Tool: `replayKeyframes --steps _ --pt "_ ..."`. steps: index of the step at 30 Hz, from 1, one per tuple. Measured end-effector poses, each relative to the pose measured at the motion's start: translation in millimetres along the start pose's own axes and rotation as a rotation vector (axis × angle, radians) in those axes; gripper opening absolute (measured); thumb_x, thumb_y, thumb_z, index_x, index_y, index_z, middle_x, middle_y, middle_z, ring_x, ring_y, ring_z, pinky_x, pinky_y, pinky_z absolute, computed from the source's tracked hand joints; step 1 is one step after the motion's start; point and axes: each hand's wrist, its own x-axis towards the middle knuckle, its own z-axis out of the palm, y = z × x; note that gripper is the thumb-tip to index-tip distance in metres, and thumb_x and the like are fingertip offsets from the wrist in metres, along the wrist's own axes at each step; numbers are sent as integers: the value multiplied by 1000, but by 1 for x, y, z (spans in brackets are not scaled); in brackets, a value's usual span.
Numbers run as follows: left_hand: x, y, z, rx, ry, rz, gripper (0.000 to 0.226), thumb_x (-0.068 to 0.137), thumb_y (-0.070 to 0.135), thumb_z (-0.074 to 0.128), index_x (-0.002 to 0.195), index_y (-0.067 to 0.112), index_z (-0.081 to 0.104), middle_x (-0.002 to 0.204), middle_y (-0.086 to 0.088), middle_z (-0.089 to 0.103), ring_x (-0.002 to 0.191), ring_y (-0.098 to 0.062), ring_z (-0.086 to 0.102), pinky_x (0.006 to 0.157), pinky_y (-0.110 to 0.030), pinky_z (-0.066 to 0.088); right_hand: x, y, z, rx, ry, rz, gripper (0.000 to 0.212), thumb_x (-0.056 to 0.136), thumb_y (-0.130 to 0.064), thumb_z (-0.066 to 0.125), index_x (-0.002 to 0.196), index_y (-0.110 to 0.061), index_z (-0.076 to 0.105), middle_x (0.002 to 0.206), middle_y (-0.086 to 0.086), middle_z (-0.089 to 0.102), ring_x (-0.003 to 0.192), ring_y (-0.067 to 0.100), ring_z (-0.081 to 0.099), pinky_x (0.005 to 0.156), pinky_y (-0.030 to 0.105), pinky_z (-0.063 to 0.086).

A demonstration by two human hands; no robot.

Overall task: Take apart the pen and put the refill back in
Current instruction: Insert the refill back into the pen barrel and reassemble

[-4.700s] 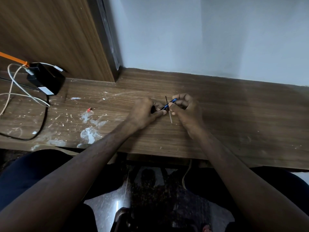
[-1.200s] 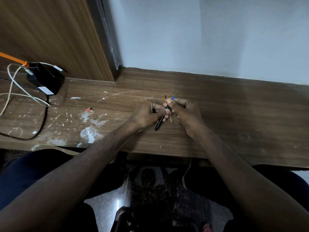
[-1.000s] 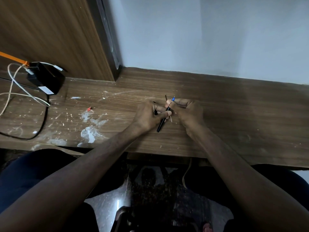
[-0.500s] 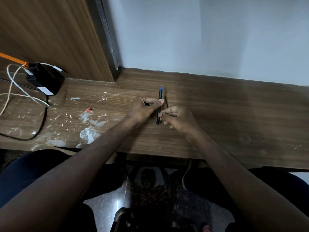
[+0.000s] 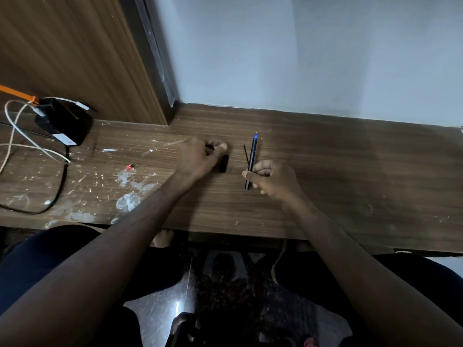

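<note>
one head-worn camera looks forward and down, close over the desk [image 5: 350,171].

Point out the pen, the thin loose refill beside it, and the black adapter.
pen [image 5: 253,156], head view, on the dark barrel above the right hand [image 5: 273,179].
thin refill [image 5: 246,154], head view, on its mid-length, left of the pen.
black adapter [image 5: 66,122], head view, on its top face.
</note>
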Motion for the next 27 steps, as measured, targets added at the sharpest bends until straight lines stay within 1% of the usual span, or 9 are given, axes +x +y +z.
replayKeyframes --steps 4,8,10,14,18,20,21,24,27 --pt "-1 -6 1 217 -72 110 33 96 31 78 127 21 78 125 -4 78 103 -15 73 99 -31 59 -1 4 -2 -31 0 -14 15 88 -30 85 94 -17 79 75 -7 78 57 -9 70 50 5 47" --pt "-10 4 16 350 -112 92 45 93 43 78 136 31 71 146 -6 62 126 -26 65 105 -44 58 -2 12 -7 -138 32 -27 14 89 -29 84 96 -18 77 83 -5 81 65 -3 73 62 10 49" --pt "-13 7 20 325 -79 86 43 91 43 80 131 29 73 142 -5 64 122 -25 67 99 -38 60 0 16 -10 -221 46 -43 18 89 -29 84 100 -15 79 85 -3 81 73 1 73 67 9 46" --pt "-11 0 19 282 -51 90 18 90 23 83 106 23 75 110 -2 76 101 -21 73 79 -23 49 4 13 -2 -265 19 -58 16 91 -28 82 98 -14 80 78 -7 80 66 -8 66 63 -2 37" --pt "-2 -8 10 75 -17 33 17 89 19 84 106 18 80 97 6 77 88 -7 69 82 -13 49 3 9 0 -264 13 -114 7 93 -26 78 97 -21 79 64 -15 72 57 -13 63 66 4 41" --pt "2 -9 4 -71 46 -2 19 90 20 83 109 19 82 94 8 77 85 -5 71 76 -4 49 3 8 1 -263 41 -145 5 94 -25 76 98 -23 80 56 -19 67 55 -10 62 69 10 41" --pt "4 -10 2 -139 70 -17 20 91 21 82 111 21 83 93 9 78 84 -4 72 74 -2 49 2 9 1 -264 55 -159 5 94 -24 75 97 -24 79 52 -21 64 55 -10 61 67 7 39" --pt "3 -12 -2 -290 125 -22 22 93 26 81 114 28 83 86 14 77 75 6 71 75 -13 55 1 11 0 -261 68 -185 6 94 -22 74 97 -22 79 50 -30 61 56 -13 61 65 -1 37" --pt "2 -9 -2 -357 161 19 23 92 29 82 115 29 83 87 13 78 75 2 75 78 -21 63 0 11 0 -265 68 -200 10 95 -24 74 103 -24 80 58 -21 67 66 -6 67 66 -2 38"
